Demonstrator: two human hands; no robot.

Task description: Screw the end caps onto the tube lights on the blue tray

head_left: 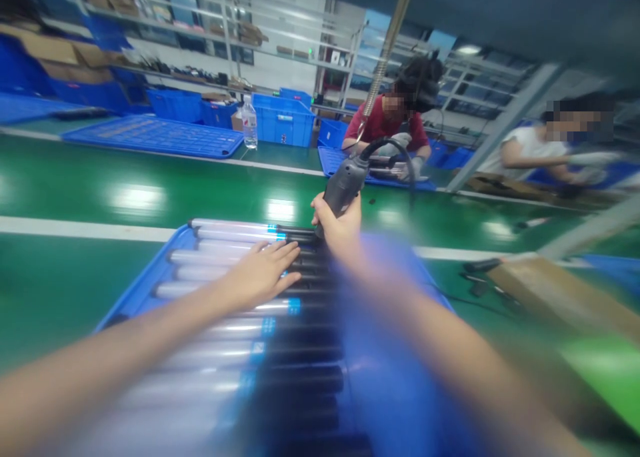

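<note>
Several clear tubes with black ends and blue bands (pixel 220 328) lie side by side across a blue tray (pixel 395 377). My left hand (pixel 265 270) rests flat over the far tubes, its fingers stretched out near the blue bands. Wrapped round a dark grey electric screwdriver (pixel 345 183) is my right hand (pixel 343 223). The screwdriver hangs from a coiled spring (pixel 383 63), and its cable loops off to the right. Its lower end points down at the black end of a far tube; whether it touches is hidden by my hand. The near tubes are blurred.
A green conveyor (pixel 210 185) runs across behind the tray. Beyond it are a water bottle (pixel 249 123), blue crates (pixel 283 120) and two people (pixel 385 123) in gloves. A cardboard box (pixel 575 297) and a slanted metal post (pixel 505 127) stand at the right.
</note>
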